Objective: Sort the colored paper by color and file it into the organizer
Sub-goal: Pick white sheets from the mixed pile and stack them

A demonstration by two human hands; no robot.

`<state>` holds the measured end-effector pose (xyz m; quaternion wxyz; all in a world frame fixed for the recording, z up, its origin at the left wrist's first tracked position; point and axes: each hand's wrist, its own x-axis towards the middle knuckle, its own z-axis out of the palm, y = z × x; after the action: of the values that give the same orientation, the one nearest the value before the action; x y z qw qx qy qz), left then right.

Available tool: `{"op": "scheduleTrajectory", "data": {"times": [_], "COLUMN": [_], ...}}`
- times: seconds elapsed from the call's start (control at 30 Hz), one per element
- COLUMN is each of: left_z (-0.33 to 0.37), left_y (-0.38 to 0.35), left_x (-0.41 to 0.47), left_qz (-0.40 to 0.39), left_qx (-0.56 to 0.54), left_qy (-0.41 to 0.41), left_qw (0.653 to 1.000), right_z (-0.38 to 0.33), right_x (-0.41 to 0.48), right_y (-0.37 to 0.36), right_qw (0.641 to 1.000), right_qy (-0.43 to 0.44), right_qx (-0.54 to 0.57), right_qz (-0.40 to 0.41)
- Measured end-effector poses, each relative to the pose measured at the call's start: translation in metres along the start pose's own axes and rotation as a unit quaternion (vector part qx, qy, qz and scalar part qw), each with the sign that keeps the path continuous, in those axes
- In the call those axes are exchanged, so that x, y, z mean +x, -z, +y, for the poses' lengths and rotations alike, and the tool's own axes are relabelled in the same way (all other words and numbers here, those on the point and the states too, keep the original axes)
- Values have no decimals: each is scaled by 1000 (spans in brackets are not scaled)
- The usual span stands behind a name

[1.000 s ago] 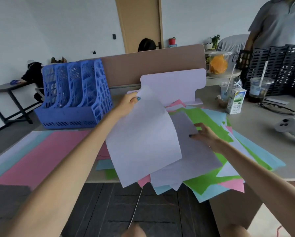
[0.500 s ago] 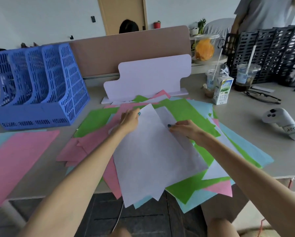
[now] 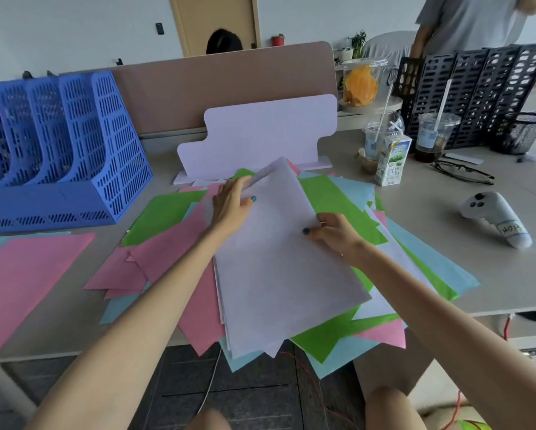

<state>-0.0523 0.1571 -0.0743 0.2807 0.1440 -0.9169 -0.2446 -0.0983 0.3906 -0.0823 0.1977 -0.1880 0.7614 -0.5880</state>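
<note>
Blocked just beyond the left fingers (image 3: 232,189) by an upright white board (image 3: 269,135). Open to their left over flat green and pink sheets (image 3: 161,212) and bare table (image 3: 68,305), up to the blue organizer (image 3: 105,150). Filled between them and the right fingers (image 3: 325,220) by the white paper stack (image 3: 276,274). Crowded beyond and right of those by a milk carton (image 3: 392,162), cups (image 3: 437,135), glasses (image 3: 462,173) and a controller (image 3: 496,218).

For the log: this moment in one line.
white stack: on colored pile | left grip: holds far edge | right grip: pinches right edge | blue organizer: no paper visible
</note>
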Motion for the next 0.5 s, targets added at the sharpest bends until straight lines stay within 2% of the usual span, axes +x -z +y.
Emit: {"op": "scheduleTrajectory", "data": {"times": [0.07, 0.17, 0.23, 0.3, 0.37, 0.5], "left_z": [-4, -9, -6, 3, 15, 26], "left_y": [8, 20, 30, 43, 55, 68], "left_x": [-9, -25, -38, -52, -65, -82], "left_qz": [35, 89, 119, 103, 46, -32], "left_qx": [-7, -11, -75, -243, -391, -498], "left_qy": [8, 68, 112, 165, 207, 254], "left_qw": [999, 994, 984, 950, 896, 829], "right_z": [1, 0, -2, -3, -7, -20], "right_x": [-2, -7, -11, -14, -18, -29], "right_y": [0, -1, -2, -1, -1, -2], "right_qw": [999, 996, 992, 986, 982, 969], "right_qy": [14, 37, 47, 58, 68, 75], "right_qx": [30, 75, 114, 149, 175, 230], "right_qz": [8, 26, 32, 37, 39, 46]}}
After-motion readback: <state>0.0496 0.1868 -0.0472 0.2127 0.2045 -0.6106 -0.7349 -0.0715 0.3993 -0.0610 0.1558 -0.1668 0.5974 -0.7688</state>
